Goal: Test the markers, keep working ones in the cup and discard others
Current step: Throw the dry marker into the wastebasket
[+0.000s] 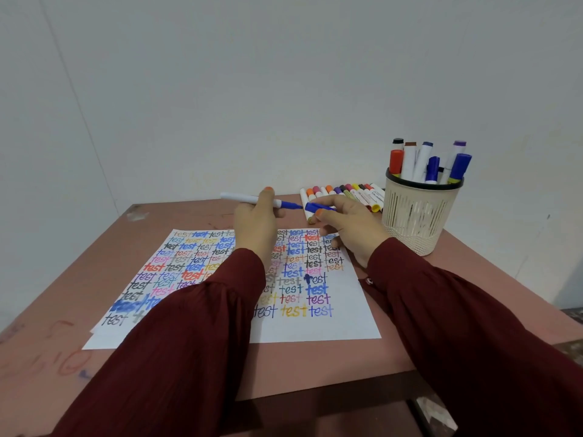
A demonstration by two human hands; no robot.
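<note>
My left hand (254,225) grips a white marker (243,198) with a blue tip, held level above the far edge of the paper, tip pointing right. My right hand (350,228) pinches its blue cap (315,207) just right of the tip, a small gap between them. Below both hands lies a white sheet of paper (347,310) covered with the word "test" in many colours. A beige mesh cup (416,212) stands at the right rear and holds several markers. A row of loose markers (350,192) lies on the table behind my right hand.
The pinkish-brown table (410,335) sits against a white wall, with its corner edge at the far left and its front edge near my sleeves. A second sheet peeks out under the paper at the lower left.
</note>
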